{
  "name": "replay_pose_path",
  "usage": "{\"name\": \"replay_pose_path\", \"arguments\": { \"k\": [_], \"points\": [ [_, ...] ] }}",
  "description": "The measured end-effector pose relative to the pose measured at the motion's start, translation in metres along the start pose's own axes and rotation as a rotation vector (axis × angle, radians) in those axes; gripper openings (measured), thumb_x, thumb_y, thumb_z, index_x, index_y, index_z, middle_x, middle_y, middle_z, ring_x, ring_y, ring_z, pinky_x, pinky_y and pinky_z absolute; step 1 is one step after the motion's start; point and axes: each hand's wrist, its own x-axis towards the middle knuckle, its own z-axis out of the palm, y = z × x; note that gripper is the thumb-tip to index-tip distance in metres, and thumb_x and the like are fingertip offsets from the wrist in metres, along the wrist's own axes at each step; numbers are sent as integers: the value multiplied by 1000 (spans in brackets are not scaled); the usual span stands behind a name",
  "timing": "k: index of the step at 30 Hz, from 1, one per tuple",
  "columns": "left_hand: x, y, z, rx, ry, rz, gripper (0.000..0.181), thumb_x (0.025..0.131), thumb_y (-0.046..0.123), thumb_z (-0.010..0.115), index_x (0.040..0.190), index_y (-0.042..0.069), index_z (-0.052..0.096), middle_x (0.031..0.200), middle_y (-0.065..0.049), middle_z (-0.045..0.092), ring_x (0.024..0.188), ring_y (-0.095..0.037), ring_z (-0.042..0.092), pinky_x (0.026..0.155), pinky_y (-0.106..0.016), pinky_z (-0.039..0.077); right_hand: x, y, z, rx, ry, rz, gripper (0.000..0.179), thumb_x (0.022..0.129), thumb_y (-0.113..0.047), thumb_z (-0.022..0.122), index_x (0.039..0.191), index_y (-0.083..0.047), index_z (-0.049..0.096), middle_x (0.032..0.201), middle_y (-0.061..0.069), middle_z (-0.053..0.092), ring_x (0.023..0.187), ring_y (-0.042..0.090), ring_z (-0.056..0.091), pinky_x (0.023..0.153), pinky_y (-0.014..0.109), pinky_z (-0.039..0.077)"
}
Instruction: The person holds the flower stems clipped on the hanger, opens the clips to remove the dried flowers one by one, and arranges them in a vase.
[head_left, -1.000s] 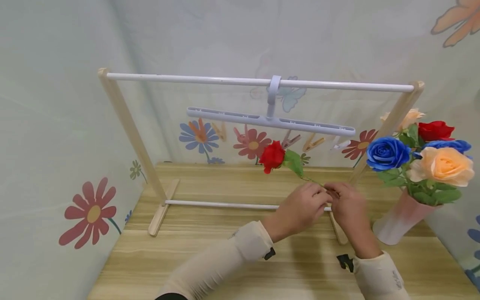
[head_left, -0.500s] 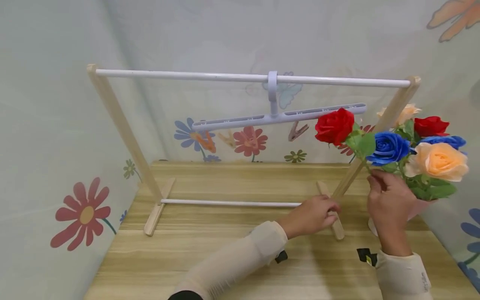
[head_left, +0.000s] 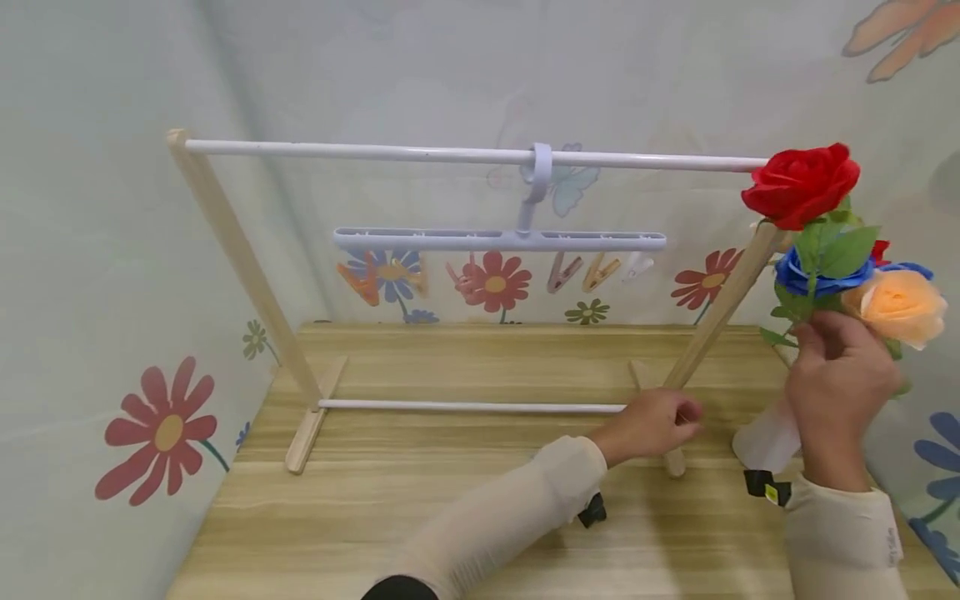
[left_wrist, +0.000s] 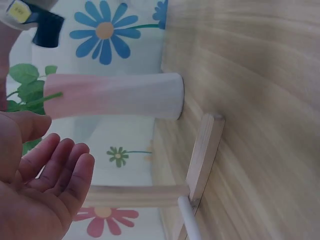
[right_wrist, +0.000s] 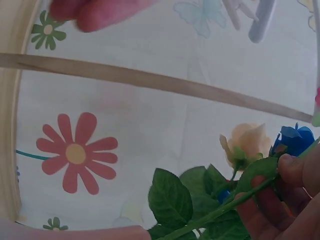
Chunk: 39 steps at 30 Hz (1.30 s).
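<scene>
A red artificial rose [head_left: 801, 185] stands upright above the other blooms, its green stem [right_wrist: 215, 214] pinched between the thumb and fingers of my right hand [head_left: 847, 383]. Beneath is a pink-and-white vase [head_left: 768, 437] holding blue, peach and red roses, partly hidden by that hand. In the left wrist view a cut stem end [left_wrist: 52, 97] overlaps the rim of the vase; whether it is inside cannot be told. My left hand [head_left: 651, 427], fingers loosely bent and holding nothing, hovers by the rack's right foot.
A wood-and-white rack [head_left: 240, 258] spans the table [head_left: 450, 500]. From its top bar hangs a pale hanger [head_left: 498, 240], with several coloured clothespins [head_left: 564, 271] showing below it. The rack's right post [head_left: 716, 308] stands between the hands and the hanger.
My right hand has carried the red rose right and up from the rack's middle to above the vase. The left hand has let go of the stem and shifted slightly right. The hanger has swung.
</scene>
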Motion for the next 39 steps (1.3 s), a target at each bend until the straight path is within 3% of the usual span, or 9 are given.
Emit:
{"name": "replay_pose_path", "arguments": {
  "k": [4, 6, 11, 13, 18, 24, 27, 34, 39],
  "points": [
    [4, 4, 7, -39, 7, 4, 23, 99, 24, 67, 119, 14, 71, 107, 10, 74, 90, 10, 61, 76, 0, 43, 12, 3, -5, 30, 44, 40, 22, 96, -12, 63, 105, 3, 75, 86, -28, 62, 76, -27, 42, 73, 3, 34],
    [6, 6, 11, -73, 8, -8, 23, 99, 23, 67, 119, 14, 71, 106, 9, 74, 89, 10, 61, 75, -1, 44, 17, 4, -7, 28, 51, 90, 22, 97, -16, 64, 107, -1, 77, 89, -33, 60, 76, -25, 44, 73, 4, 37],
    [10, 9, 24, -109, 7, -34, 24, 99, 23, 67, 121, 15, 70, 108, 10, 74, 90, 11, 60, 75, 0, 43, 26, 9, -12, -31, 42, 224, 25, 100, -25, 64, 117, -12, 76, 107, -16, 71, 80, -21, 46, 82, 7, 44],
    [13, 10, 27, -98, 16, -33, 26, 99, 23, 66, 123, 16, 70, 110, 11, 73, 92, 12, 59, 76, 0, 42, 28, 9, -13, -28, 41, 259, 25, 100, -26, 64, 119, -14, 76, 103, -23, 66, 82, -19, 47, 83, 8, 44],
    [24, 25, 32, -111, 81, -60, 27, 99, 27, 65, 124, 20, 72, 110, 14, 74, 91, 14, 59, 74, 1, 40, 32, -1, -14, 16, 62, 257, 23, 99, -22, 64, 117, -13, 76, 90, -36, 53, 83, -17, 47, 80, 9, 39],
    [44, 58, 37, -230, 178, -189, 26, 97, 37, 67, 120, 27, 71, 102, 20, 72, 85, 14, 59, 69, -3, 42, 33, -16, -15, 57, 82, 254, 21, 100, -19, 63, 116, -14, 77, 85, -39, 49, 82, -16, 48, 80, 10, 41],
    [57, 71, 40, -256, 226, -194, 29, 96, 41, 67, 121, 26, 70, 103, 20, 71, 87, 12, 59, 71, -3, 41, 35, -20, -17, 57, 94, 256, 21, 100, -18, 63, 116, -15, 77, 85, -39, 50, 83, -17, 48, 80, 10, 41],
    [72, 74, 45, -268, 255, -151, 36, 97, 43, 64, 121, 18, 70, 109, 13, 73, 92, 7, 62, 73, -3, 43, 36, -7, -19, -16, 85, 222, 24, 101, -24, 62, 118, -15, 77, 89, -39, 52, 82, -20, 44, 80, 9, 39],
    [76, 75, 54, -325, 262, -175, 30, 96, 41, 67, 117, 19, 70, 103, 14, 72, 86, 8, 59, 70, -5, 45, 34, 8, -20, -37, 51, 205, 27, 99, -25, 64, 117, -9, 76, 99, -17, 70, 78, -23, 43, 77, 6, 39]
  ]
}}
